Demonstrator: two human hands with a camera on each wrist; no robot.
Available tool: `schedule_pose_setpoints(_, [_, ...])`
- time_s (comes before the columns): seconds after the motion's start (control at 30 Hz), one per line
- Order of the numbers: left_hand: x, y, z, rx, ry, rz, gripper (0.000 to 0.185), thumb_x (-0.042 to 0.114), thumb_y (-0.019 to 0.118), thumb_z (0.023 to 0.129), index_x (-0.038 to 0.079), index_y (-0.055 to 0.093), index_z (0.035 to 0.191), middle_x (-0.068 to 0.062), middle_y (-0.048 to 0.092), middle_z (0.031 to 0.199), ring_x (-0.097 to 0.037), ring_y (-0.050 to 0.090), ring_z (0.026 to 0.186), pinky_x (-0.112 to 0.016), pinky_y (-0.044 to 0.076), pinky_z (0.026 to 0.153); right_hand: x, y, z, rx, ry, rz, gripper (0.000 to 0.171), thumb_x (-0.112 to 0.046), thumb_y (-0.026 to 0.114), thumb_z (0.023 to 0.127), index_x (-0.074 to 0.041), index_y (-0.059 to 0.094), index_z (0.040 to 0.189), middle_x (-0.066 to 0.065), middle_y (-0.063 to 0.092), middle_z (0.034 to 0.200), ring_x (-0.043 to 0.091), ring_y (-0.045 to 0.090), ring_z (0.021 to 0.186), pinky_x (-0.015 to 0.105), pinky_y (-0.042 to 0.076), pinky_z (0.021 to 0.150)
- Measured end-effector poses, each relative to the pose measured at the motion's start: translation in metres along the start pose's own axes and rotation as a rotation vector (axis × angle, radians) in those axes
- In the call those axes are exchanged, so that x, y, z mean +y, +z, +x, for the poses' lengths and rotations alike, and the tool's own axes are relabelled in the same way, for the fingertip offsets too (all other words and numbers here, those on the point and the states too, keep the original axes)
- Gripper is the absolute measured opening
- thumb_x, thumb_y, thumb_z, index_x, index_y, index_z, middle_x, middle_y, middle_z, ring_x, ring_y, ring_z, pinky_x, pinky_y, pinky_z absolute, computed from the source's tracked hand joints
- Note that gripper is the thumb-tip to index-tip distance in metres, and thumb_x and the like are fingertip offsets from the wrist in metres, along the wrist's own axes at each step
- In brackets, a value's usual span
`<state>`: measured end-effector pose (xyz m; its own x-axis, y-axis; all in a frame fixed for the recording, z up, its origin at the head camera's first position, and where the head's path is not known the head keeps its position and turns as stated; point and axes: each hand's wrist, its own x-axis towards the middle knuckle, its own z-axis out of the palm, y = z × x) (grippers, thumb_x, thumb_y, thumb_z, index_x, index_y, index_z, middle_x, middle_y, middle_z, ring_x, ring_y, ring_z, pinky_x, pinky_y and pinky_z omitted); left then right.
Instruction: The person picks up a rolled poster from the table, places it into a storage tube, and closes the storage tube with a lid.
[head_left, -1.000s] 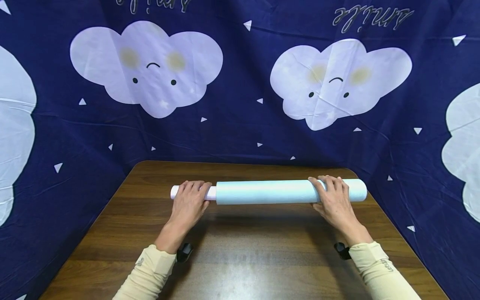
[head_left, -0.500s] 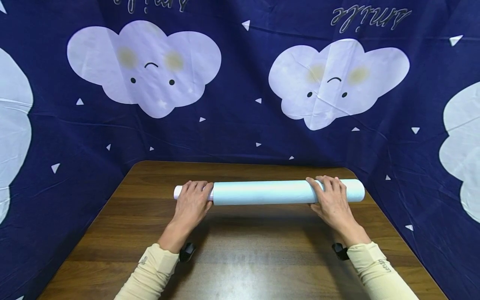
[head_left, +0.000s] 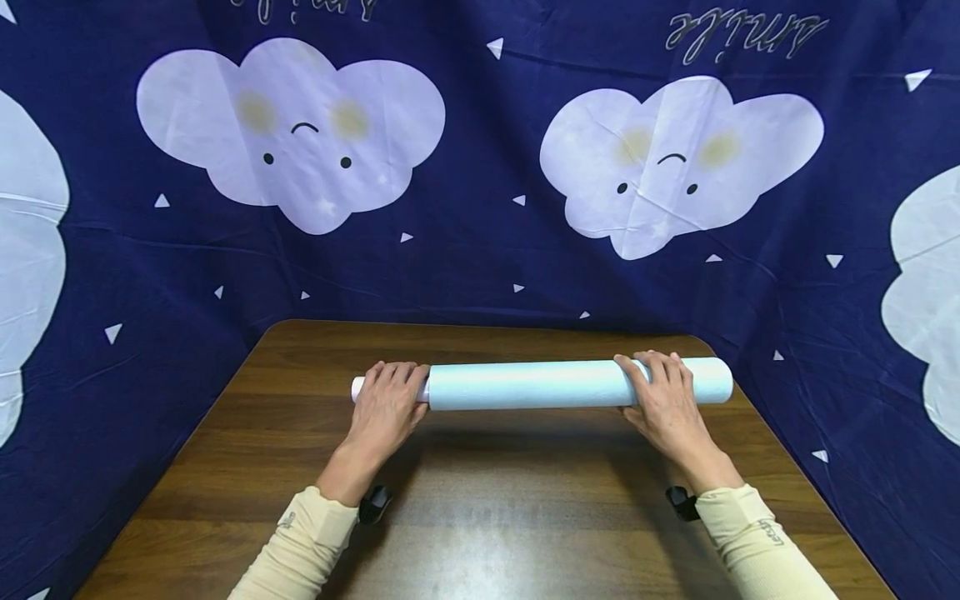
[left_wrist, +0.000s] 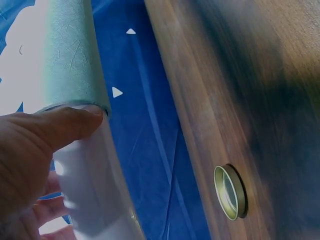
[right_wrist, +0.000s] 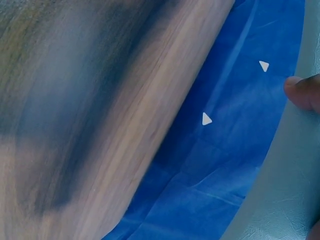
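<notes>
A person's two hands rest on a long pale blue-green roll of textured paper [head_left: 540, 384] that lies crosswise, left to right, in the middle of the head view, near the far edge of a dark brown wooden table [head_left: 480, 500]. A narrower white inner tube [head_left: 361, 387] sticks out of the left end of the roll. The left hand [head_left: 386, 406], left of centre in the frame, lies over this white tube right where the paper begins, its fingers curled over the top of it; in the left wrist view the thumb [left_wrist: 65, 127] presses against the tube just below the edge of the paper, and the other fingers [left_wrist: 45, 212] wrap round from below, so the hand grips the tube. The right hand [head_left: 666, 398], right of centre, covers the roll close to its right end, fingers curled over the paper and holding it; a short stretch of the roll shows beyond the hand. In the right wrist view only a fingertip [right_wrist: 303, 92] shows at the right edge, touching the pale paper. Both arms wear cream-coloured long sleeves [head_left: 300, 546] that enter from the bottom of the frame, with a small black strap at each wrist. A round brass-coloured metal ring [left_wrist: 230, 192] is set into the table at the lower right of the left wrist view. Behind and around the table hangs a dark blue cloth [head_left: 480, 250] printed with white smiling clouds and small white triangles
</notes>
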<state>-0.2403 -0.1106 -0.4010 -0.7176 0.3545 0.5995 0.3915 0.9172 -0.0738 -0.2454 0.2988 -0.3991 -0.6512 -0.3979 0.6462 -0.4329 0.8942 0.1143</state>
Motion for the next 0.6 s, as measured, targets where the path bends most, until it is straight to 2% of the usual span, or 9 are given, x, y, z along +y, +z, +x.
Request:
schedule_pose_setpoints(0.4, [-0.003, -0.008, -0.003, -0.019, 0.001, 0.007, 0.058, 0.032, 0.082, 0.069, 0.014, 0.058, 0.118, -0.008, 0.066, 0.114, -0.026, 0.060, 0.110, -0.048, 0.042, 0.101, -0.001, 0.002, -0.002, -0.001, 0.012, 0.013, 0.089, -0.011, 0.089, 0.052, -0.016, 0.048, 0.131, 0.021, 0.050, 0.122, 0.042, 0.044, 0.113, 0.062, 0.029, 0.100])
schedule_pose_setpoints(0.6, [-0.010, -0.015, -0.007, -0.035, -0.017, -0.002, 0.059, 0.035, 0.082, 0.069, 0.014, 0.059, 0.119, -0.010, 0.065, 0.116, -0.027, 0.059, 0.111, -0.048, 0.041, 0.102, 0.001, 0.002, -0.002, 0.003, 0.010, 0.017, 0.091, -0.011, 0.090, 0.051, -0.015, 0.048, 0.132, 0.022, 0.050, 0.122, 0.042, 0.043, 0.112, 0.062, 0.028, 0.100])
